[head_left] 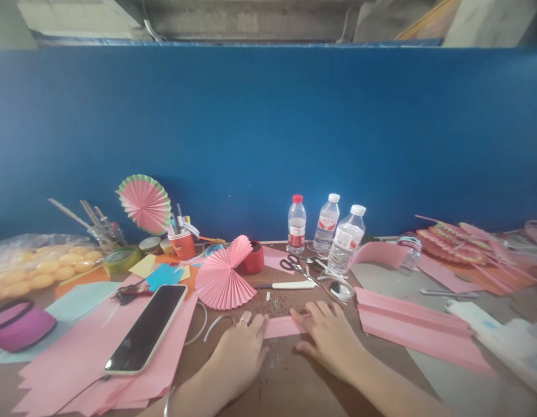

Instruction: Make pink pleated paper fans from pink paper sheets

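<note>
A narrow folded strip of pink paper lies flat on the brown table in front of me. The left end is under the fingers of my left hand, which are bent and close together, with a ring on one of them. My right hand holds the strip's right end down against the table, its thumb apart from the fingers. Just beyond lie a white-handled knife and black-handled scissors. A pleated pink paper fan rests beyond my left hand.
A phone lies on pink paper sheets at the left. Water bottles stand at the back before a blue wall. Creased pink paper is at the right, near a white glue gun-like object. An orange cup holds pens.
</note>
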Demonstrator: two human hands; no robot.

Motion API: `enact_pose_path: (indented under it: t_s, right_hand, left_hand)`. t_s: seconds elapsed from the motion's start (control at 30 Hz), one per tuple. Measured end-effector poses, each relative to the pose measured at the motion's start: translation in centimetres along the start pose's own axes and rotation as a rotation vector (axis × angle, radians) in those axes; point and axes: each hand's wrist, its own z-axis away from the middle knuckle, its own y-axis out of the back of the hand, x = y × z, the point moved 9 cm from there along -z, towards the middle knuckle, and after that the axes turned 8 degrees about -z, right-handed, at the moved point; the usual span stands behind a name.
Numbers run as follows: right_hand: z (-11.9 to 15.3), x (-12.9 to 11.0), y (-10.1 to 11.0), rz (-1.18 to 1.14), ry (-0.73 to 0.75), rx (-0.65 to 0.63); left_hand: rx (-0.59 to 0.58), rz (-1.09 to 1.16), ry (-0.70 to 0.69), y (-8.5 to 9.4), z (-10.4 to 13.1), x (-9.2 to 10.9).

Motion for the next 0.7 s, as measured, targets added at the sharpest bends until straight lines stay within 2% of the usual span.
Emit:
enact_pose_path:
  t_s: [0.17, 0.27, 0.37, 0.43, 0.53, 0.7]
  right_hand:
    - [2.2, 3.2, 1.2, -0.02, -0.05, -0.005]
    - [2.8, 3.7, 1.2, -0.022, -0.089, 0.018]
    - [2.6, 3.8, 1.1, -0.032, -0.132, 0.05]
    - [1.9, 3.9, 1.0, -0.076, -0.163, 0.046]
    - [0.1, 4.1, 0.0, -0.206, -0.235, -0.058]
    - [-1.8, 6.3, -1.1, -0.307, -0.328, -0.159]
  left_hand:
    - [-0.069, 0.072, 0.088, -0.9, 1.2, -1.6]
    - [-0.085, 0.061, 0.138, -1.3, 1.9, -2.3]
    - [-0.079, 0.034, 0.156, -0.8, 2.2, -2.5]
    - [-0.076, 0.014, 0.13, -0.2, 1.9, -2.3]
    - [-0.094, 0.018, 0.079, 0.8, 0.2, -2.2]
    - [-0.08, 0.092, 0.081, 1.5, -2.4, -3.8]
